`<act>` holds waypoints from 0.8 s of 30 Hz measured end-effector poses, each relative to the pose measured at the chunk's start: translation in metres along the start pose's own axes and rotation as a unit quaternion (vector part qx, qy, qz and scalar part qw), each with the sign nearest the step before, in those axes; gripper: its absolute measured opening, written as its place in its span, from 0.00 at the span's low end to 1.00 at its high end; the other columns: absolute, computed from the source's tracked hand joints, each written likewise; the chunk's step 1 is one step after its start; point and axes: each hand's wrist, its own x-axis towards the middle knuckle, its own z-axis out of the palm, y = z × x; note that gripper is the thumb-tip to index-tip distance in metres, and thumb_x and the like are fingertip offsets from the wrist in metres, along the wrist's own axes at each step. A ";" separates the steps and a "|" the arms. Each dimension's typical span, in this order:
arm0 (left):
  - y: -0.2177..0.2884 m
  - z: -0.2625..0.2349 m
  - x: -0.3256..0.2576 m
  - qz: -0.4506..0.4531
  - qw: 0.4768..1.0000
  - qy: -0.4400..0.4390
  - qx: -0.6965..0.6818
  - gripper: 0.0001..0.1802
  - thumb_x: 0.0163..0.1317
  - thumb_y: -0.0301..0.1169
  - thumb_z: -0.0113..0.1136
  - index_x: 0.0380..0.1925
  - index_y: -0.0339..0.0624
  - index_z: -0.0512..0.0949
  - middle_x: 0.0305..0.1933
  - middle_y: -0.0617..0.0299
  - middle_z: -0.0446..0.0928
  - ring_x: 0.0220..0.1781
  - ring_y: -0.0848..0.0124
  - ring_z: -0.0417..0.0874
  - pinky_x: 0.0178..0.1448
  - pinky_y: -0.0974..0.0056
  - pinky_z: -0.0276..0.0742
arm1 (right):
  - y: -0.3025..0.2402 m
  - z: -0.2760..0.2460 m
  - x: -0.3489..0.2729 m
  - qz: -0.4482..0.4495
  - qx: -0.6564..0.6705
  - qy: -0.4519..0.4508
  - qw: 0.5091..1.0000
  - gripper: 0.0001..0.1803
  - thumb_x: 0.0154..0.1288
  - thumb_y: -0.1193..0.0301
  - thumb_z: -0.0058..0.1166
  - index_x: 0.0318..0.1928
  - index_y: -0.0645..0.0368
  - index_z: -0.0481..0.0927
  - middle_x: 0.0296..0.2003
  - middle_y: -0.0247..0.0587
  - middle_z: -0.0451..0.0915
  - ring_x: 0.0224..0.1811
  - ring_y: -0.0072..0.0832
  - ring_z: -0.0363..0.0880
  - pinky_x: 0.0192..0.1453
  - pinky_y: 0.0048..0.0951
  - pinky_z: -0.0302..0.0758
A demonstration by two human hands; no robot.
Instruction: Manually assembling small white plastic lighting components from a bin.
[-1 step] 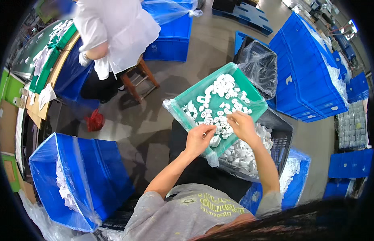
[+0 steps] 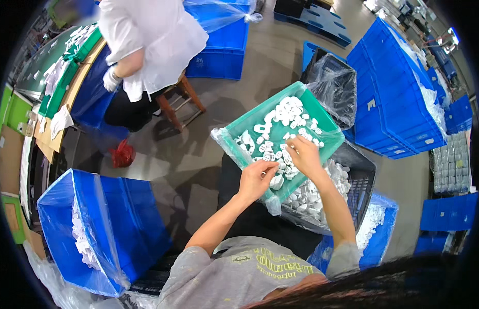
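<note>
The left hand (image 2: 255,178) is pinched nearly closed, the right hand (image 2: 307,157) loosely curled — whether either holds anything, I cannot tell. Beneath and beyond both, small white pieces (image 2: 288,109) lie in the green tray (image 2: 323,119): probably light, stiff, slippery — best pinched by their edges.

Grey floor (image 2: 270,64); a wooden stool (image 2: 170,114) and wood-edged workbench (image 2: 44,138) stand left; a lamp (image 2: 454,36) glows far right.
</note>
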 end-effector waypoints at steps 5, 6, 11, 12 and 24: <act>-0.002 -0.004 -0.002 0.015 1.000 0.012 0.023 0.08 0.52 0.22 0.58 0.33 0.39 0.79 0.27 0.58 0.77 0.26 0.71 0.79 0.29 0.70 0.75 | 0.026 0.078 0.061 -0.034 -0.148 0.006 0.988 0.06 0.47 0.73 0.57 0.29 0.57 0.77 0.32 0.40 0.72 0.34 0.37 0.74 0.34 0.36 0.72; -0.002 -0.005 -0.002 0.013 0.999 0.017 0.025 0.08 0.52 0.22 0.58 0.33 0.39 0.79 0.27 0.58 0.77 0.26 0.71 0.79 0.29 0.70 0.75 | 0.028 0.084 0.066 -0.033 -0.208 -0.032 0.977 0.06 0.46 0.72 0.58 0.29 0.57 0.78 0.33 0.40 0.72 0.34 0.37 0.75 0.35 0.37 0.72; -0.002 -0.011 0.003 -0.022 0.998 0.054 -0.011 0.09 0.52 0.23 0.58 0.35 0.38 0.78 0.28 0.60 0.77 0.29 0.70 0.79 0.31 0.68 0.75 | 0.031 0.085 0.054 0.003 -0.181 -0.003 0.983 0.06 0.50 0.72 0.54 0.23 0.61 0.77 0.25 0.40 0.74 0.27 0.34 0.75 0.31 0.34 0.72; 0.000 -0.011 0.004 -0.038 0.995 0.088 -0.022 0.10 0.52 0.23 0.58 0.37 0.39 0.77 0.30 0.60 0.77 0.31 0.70 0.79 0.32 0.68 0.76 | 0.024 0.076 0.044 0.096 -0.018 -0.013 0.995 0.06 0.51 0.71 0.53 0.24 0.61 0.77 0.24 0.42 0.75 0.25 0.32 0.75 0.29 0.33 0.71; 0.014 0.000 -0.011 0.110 0.991 0.071 -0.021 0.15 0.48 0.16 0.54 0.38 0.37 0.76 0.40 0.56 0.75 0.36 0.65 0.79 0.35 0.67 0.77 | -0.033 0.006 -0.058 0.379 0.587 -0.098 0.709 0.08 0.57 0.69 0.53 0.26 0.61 0.78 0.23 0.35 0.77 0.24 0.21 0.72 0.27 0.22 0.66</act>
